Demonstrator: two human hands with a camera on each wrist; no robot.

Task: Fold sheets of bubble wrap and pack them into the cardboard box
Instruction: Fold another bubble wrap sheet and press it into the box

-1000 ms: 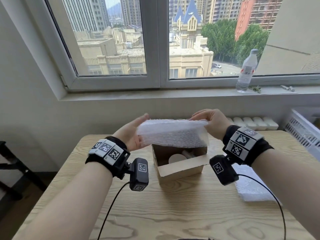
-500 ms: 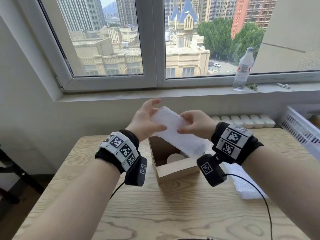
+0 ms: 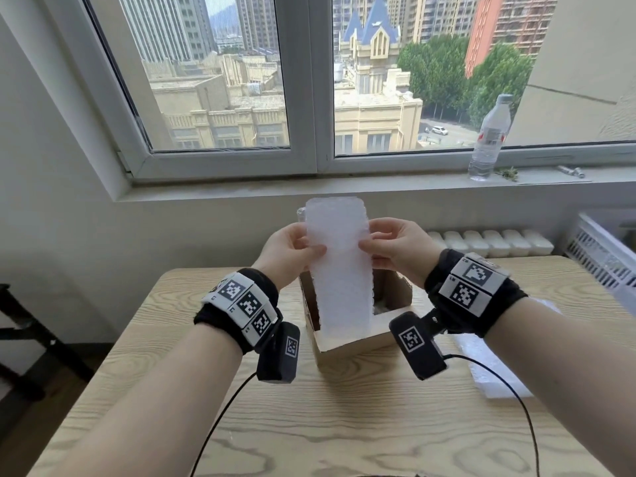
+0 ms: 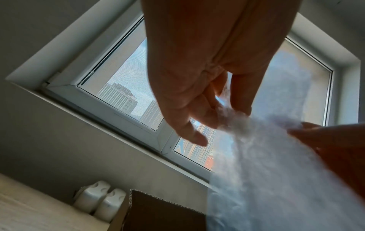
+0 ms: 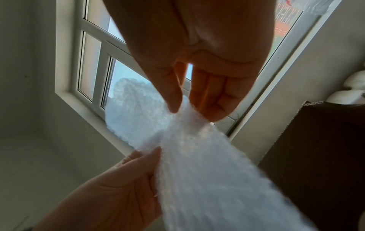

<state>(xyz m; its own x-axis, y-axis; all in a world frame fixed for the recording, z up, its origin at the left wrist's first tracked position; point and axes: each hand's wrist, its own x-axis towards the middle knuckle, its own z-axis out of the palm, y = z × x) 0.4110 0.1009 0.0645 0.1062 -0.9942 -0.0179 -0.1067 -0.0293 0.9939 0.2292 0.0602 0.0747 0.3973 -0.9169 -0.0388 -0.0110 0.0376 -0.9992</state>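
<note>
A folded white strip of bubble wrap [image 3: 339, 270] stands upright over the open cardboard box [image 3: 358, 342], its lower end hanging into the box. My left hand [image 3: 292, 251] pinches its left edge between thumb and fingers, seen close in the left wrist view [image 4: 227, 114]. On the opposite edge my right hand [image 3: 392, 246] pinches the strip [image 5: 197, 156] at about the same height, thumb in front [image 5: 183, 111]. What lies inside the box is mostly hidden by the strip.
More bubble wrap sheets [image 3: 492, 370] lie flat on the wooden table [image 3: 344, 425] to the right of the box. White jugs [image 3: 488, 241] line the wall behind the table. A water bottle [image 3: 488, 142] stands on the windowsill. A white crate [image 3: 605, 256] is at right.
The strip has turned from lying crosswise above the box to standing upright, lower end in the box. Both hands have shifted to pinch its two side edges.
</note>
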